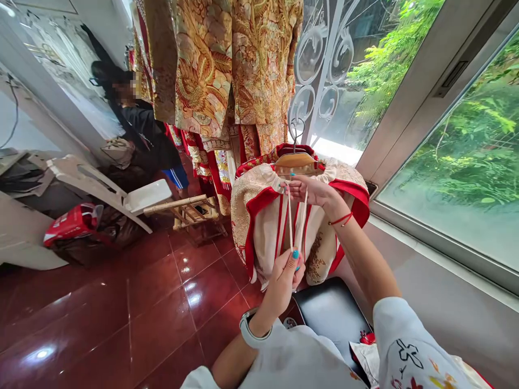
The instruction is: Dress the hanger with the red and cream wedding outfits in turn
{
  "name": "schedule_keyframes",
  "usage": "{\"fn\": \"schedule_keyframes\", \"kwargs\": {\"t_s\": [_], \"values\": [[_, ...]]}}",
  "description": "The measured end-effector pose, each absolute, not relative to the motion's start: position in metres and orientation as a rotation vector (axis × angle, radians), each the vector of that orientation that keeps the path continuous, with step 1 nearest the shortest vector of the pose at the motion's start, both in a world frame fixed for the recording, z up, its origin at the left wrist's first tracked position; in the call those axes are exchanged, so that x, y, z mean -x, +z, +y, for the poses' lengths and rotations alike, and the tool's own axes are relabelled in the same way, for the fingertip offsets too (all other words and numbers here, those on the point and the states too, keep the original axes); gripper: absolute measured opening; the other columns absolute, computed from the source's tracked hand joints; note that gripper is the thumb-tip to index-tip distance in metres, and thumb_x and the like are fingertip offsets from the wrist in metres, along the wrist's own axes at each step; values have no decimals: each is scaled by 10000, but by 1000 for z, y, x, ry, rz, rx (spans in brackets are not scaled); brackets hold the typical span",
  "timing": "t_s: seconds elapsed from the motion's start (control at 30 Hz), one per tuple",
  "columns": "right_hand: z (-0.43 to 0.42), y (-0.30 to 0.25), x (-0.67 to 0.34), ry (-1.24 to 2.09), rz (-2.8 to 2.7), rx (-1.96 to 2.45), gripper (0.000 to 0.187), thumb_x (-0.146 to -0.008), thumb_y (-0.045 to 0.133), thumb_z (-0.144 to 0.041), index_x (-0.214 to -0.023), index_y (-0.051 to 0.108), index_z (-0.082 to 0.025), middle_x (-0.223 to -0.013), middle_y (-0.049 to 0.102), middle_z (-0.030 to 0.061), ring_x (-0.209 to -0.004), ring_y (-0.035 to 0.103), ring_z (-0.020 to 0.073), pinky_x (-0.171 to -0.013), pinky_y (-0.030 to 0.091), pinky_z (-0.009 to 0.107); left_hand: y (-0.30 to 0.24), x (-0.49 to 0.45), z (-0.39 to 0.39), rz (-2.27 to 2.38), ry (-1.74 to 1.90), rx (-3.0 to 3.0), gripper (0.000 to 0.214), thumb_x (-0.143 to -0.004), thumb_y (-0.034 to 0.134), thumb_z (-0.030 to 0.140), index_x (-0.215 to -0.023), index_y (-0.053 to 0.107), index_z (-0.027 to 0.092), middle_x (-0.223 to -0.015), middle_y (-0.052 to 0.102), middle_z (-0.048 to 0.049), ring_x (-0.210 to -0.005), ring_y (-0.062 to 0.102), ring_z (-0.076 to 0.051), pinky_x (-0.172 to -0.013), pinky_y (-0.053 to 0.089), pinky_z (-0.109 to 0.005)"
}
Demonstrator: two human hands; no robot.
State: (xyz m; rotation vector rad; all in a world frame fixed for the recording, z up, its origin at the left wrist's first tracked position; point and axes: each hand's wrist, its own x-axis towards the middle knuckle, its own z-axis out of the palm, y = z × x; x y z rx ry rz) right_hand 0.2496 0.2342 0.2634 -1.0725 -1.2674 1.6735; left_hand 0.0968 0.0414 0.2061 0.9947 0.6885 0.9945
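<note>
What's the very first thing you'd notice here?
The gold embroidered robes hanging top centre. Below them, a red and cream garment on a wooden hanger, where the left hand and right hand hold its cream ties taut. Green trees show outside at right.

Glossy red tile floor (pixel 121 324), large window (pixel 466 162)

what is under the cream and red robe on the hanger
A black stool shows below the robe, beside red floor tiles. The left hand, holding the cords, and the cloth's folds hide whether the hem rests on it.
</note>
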Motion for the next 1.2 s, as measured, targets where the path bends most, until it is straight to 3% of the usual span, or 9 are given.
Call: {"fn": "schedule_keyframes", "kwargs": {"t_s": [0.17, 0.3, 0.47, 0.57, 0.77, 0.9, 1.0, 1.2], "values": [[233, 244, -243, 1587, -1259, 1181, 262, -845, 689, -360, -654, 598, -205, -568, 550, -17, -532, 464, 111, -550, 471, 248, 183, -100, 45, 746, 954, -999, 679, -696, 566, 889, -641, 382, 238, -504, 244, 83, -429, 169, -75, -407, 87, -264], [229, 221, -247, 1540, -1323, 1158, 321, -765, 745, -447, -666, 577, -192, -613, 526, -25, -541, 395, 84, -480, 343, 214, 153, -104, 56, 829, 943, -933, 716, -643, 585, 911, -639, 364, 231, -534, 259, 88, -439, 154, -60, -421, 87, -249], [233, 213, -259, 1580, -1384, 1176, 382, -718, 779, -466, -675, 518, -192, -588, 411, -57, -510, 293, 59, -443, 243, 197, 137, -98, 74, 900, 962, -1042, 683, -674, 602, 868, -694, 536, 188, -602, 417, 48, -525, 353, -74, -497, 269, -229], [230, 209, -266, 1635, -1397, 1170, 410, -726, 779, -480, -681, 488, -195, -592, 385, -64, -509, 265, 54, -445, 229, 196, 120, -91, 82, 930, 928, -1125, 696, -693, 580, 855, -776, 613, 164, -615, 493, 26, -593, 452, -103, -571, 343, -245], [226, 207, -268, 1636, -1427, 1145, 409, -749, 753, -496, -709, 478, -196, -617, 382, -59, -521, 274, 57, -449, 210, 193, 94, -79, 75, 913, 830, -1099, 681, -683, 568, 855, -734, 569, 176, -552, 431, 53, -530, 386, -91, -549, 321, -252], [225, 207, -264, 1608, -1435, 1178, 414, -787, 709, -520, -709, 450, -207, -602, 349, -72, -507, 227, 59, -449, 209, 199, 105, -81, 64, 906, 786, -1134, 623, -756, 546, 803, -764, 571, 180, -608, 479, 31, -588, 448, -111, -579, 348, -253], [225, 206, -262, 1571, -1460, 1187, 457, -786, 699, -564, -696, 422, -213, -596, 319, -77, -510, 213, 62, -447, 180, 202, 116, -84, 56, 888, 745, -1197, 595, -809, 511, 768, -796, 582, 177, -625, 451, 34, -600, 407, -110, -584, 324, -253], [221, 204, -257, 1523, -1458, 1177, 503, -747, 712, -601, -657, 405, -213, -587, 311, -77, -516, 231, 64, -449, 179, 209, 130, -82, 46, 946, 723, -1188, 593, -804, 484, 786, -704, 451, 202, -700, 430, 29, -628, 348, -105, -592, 279, -267]]}}
